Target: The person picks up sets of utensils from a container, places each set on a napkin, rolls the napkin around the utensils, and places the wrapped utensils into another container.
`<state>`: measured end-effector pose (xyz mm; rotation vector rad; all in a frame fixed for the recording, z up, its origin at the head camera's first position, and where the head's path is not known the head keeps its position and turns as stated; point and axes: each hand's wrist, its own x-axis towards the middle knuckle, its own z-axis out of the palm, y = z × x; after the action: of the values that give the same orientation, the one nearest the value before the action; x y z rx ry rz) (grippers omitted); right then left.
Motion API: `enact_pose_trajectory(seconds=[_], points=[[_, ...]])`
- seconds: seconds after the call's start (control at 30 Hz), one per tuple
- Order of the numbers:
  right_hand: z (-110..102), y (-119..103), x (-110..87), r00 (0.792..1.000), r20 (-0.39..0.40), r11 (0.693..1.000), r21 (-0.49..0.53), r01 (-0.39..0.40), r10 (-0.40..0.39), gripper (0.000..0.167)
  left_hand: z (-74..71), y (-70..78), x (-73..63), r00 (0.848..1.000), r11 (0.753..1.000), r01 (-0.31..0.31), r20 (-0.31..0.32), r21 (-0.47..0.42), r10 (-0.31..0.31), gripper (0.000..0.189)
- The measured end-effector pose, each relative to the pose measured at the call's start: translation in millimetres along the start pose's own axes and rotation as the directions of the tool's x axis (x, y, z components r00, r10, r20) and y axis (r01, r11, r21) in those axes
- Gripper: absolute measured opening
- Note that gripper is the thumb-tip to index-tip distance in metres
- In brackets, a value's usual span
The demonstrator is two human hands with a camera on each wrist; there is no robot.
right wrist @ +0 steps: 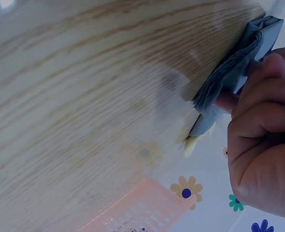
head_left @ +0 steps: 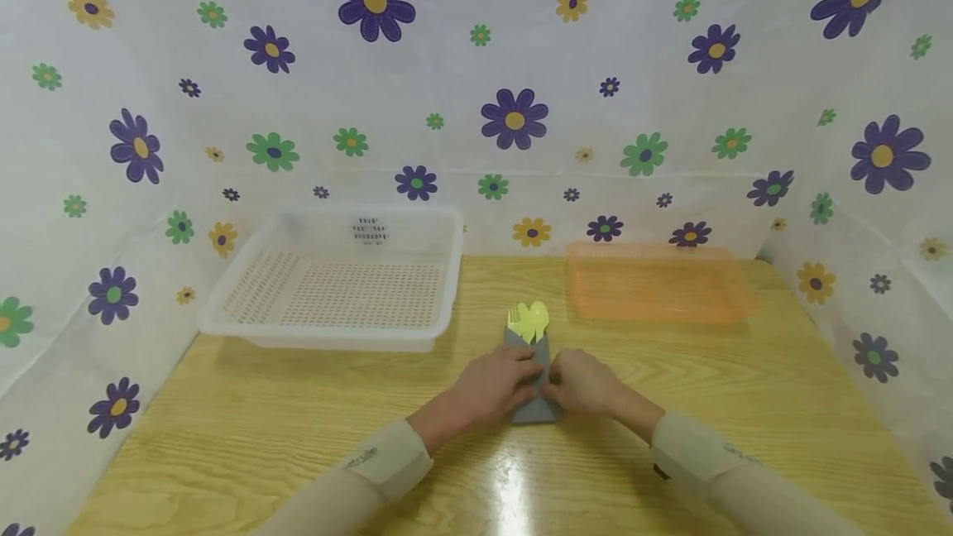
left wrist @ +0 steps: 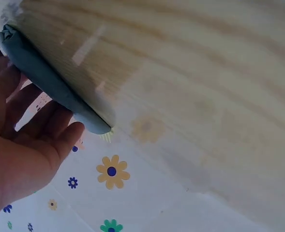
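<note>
A grey folded cloth napkin (head_left: 533, 410) lies on the table, roughly upright in the head view. From its far end poke a yellow-green fork (head_left: 514, 319) and spoon (head_left: 540, 314). My left hand (head_left: 497, 383) rests on the napkin from the left, its fingers loosely bent across the cloth. At the right edge, my right hand (head_left: 584, 383) pinches the napkin, its other fingers curled in. Stacked fold layers (right wrist: 224, 72) show beside a fingertip in the right wrist view. The cutlery's lower parts are hidden inside the cloth.
A white perforated basket (head_left: 328, 336) stands at the back left of the wooden table (head_left: 298, 437). Back right is a shallow orange basket (head_left: 658, 311). A white sheet with printed flowers (head_left: 447, 64) hangs behind and along both sides.
</note>
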<state>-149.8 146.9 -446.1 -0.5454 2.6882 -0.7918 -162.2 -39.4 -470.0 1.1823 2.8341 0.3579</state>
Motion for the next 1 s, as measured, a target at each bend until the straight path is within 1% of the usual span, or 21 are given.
enact_pose_trajectory(seconds=[0.07, 0.13, 0.2, 0.23, 0.27, 0.33, 0.37, 0.4, 0.47, 0.5, 0.53, 0.57, 0.6, 0.63, 0.67, 0.73, 0.77, 0.8, 0.9, 1.0], points=[[0, 0, -0.1, 1.0, 0.004, 1.0, 0.029, -0.004, 0.004, 0.048, -0.5, 2.5, 2.3, 0.999, 0.998, 0.036, -0.03, 0.05, -0.034, 0.033], [0, 0, -0.2, 1.0, -0.003, 0.999, 0.042, -0.014, 0.014, 0.049, -2.0, 6.2, 3.7, 0.995, 0.99, 0.091, -0.056, 0.108, -0.085, 0.035], [0, 0, -0.1, 1.0, -0.018, 0.999, 0.03, -0.021, 0.022, 0.05, -3.2, 10.4, 4.7, 0.985, 0.97, 0.165, -0.074, 0.178, -0.154, 0.047], [0, 0, 0.0, 0.999, -0.026, 1.0, 0.02, -0.025, 0.025, 0.051, -4.0, 12.7, 5.1, 0.978, 0.957, 0.208, -0.077, 0.205, -0.196, 0.053], [0, 0, 0.3, 0.999, -0.031, 1.0, 0.009, -0.024, 0.025, 0.051, -5.0, 14.8, 5.5, 0.967, 0.942, 0.256, -0.077, 0.219, -0.245, 0.059], [0, -1, 1.2, 0.999, -0.037, 1.0, -0.005, -0.026, 0.025, 0.052, -6.5, 18.0, 5.9, 0.943, 0.908, 0.332, -0.061, 0.254, -0.328, 0.07], [0, -2, 1.9, 0.999, -0.036, 1.0, -0.009, -0.026, 0.025, 0.052, -8.3, 19.1, 6.0, 0.931, 0.895, 0.361, -0.043, 0.263, -0.363, 0.075], [0, -2, 2.8, 0.999, -0.036, 1.0, -0.005, -0.027, 0.027, 0.053, -9.6, 19.2, 6.1, 0.92, 0.886, 0.381, -0.015, 0.263, -0.391, 0.076], [1, -2, 5.4, 0.999, -0.036, 0.999, 0.016, -0.032, 0.033, 0.054, -12.0, 16.8, 6.4, 0.904, 0.894, 0.405, 0.063, 0.192, -0.423, 0.071], [1, -2, 6.9, 0.999, -0.036, 0.999, 0.033, -0.035, 0.037, 0.055, -12.4, 14.3, 6.4, 0.901, 0.903, 0.406, 0.105, 0.143, -0.422, 0.067], [1, 0, 7.9, 0.998, -0.035, 0.998, 0.054, -0.043, 0.044, 0.056, -12.4, 11.4, 7.6, 0.898, 0.91, 0.408, 0.143, 0.074, -0.415, 0.063], [2, 1, 8.8, 0.998, -0.034, 0.995, 0.08, -0.055, 0.058, 0.057, -13.1, 8.6, 8.5, 0.9, 0.914, 0.405, 0.178, 0.0, -0.399, 0.056], [2, 3, 9.7, 0.997, -0.033, 0.992, 0.11, -0.068, 0.072, 0.057, -12.3, 5.3, 9.5, 0.904, 0.914, 0.398, 0.203, -0.075, -0.376, 0.05], [2, 4, 11.4, 0.996, -0.03, 0.987, 0.138, -0.079, 0.084, 0.057, -12.2, 1.5, 9.4, 0.906, 0.906, 0.396, 0.221, -0.149, -0.36, 0.043], [2, 4, 12.6, 0.995, -0.028, 0.981, 0.168, -0.092, 0.098, 0.057, -12.4, -1.6, 9.5, 0.91, 0.897, 0.392, 0.231, -0.206, -0.344, 0.04], [2, 7, 14.3, 0.991, -0.019, 0.964, 0.237, -0.124, 0.132, 0.055, -12.5, -6.3, 9.7, 0.92, 0.882, 0.376, 0.226, -0.285, -0.32, 0.038], [3, 8, 14.7, 0.988, -0.012, 0.952, 0.27, -0.143, 0.152, 0.055, -12.6, -7.6, 9.4, 0.924, 0.872, 0.371, 0.219, -0.32, -0.313, 0.04], [3, 9, 14.9, 0.986, -0.005, 0.939, 0.303, -0.159, 0.169, 0.054, -12.3, -8.6, 9.3, 0.924, 0.858, 0.374, 0.218, -0.351, -0.314, 0.042], [3, 11, 13.9, 0.977, 0.022, 0.9, 0.386, -0.205, 0.213, 0.053, -11.0, -10.1, 8.7, 0.914, 0.806, 0.404, 0.222, -0.433, -0.339, 0.044], [3, 10, 12.5, 0.973, 0.035, 0.878, 0.425, -0.222, 0.229, 0.052, -10.1, -10.3, 7.1, 0.888, 0.715, 0.46, 0.256, -0.527, -0.382, 0.038]])
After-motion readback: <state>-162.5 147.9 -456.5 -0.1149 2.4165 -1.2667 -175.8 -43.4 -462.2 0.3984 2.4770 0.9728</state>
